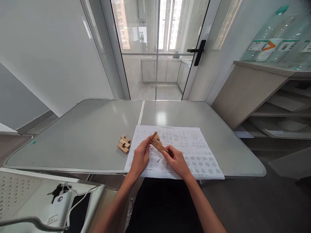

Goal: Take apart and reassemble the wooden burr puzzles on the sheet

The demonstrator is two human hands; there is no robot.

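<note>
Both my hands hold notched wooden puzzle sticks [157, 143] just above a printed instruction sheet [194, 152] on the grey table [92, 129]. My left hand [140, 158] pinches the upper end of the sticks with its fingertips. My right hand [176, 160] grips their lower end with curled fingers. A small stack of joined wooden puzzle pieces [124, 143] lies on the table, a little to the left of my left hand.
A white perforated tray [21, 191] with a white device and cable [58, 207] sits at the lower left. Wooden shelves [267, 97] with large plastic bottles [274, 42] stand on the right. A glass door [157, 48] is behind the table.
</note>
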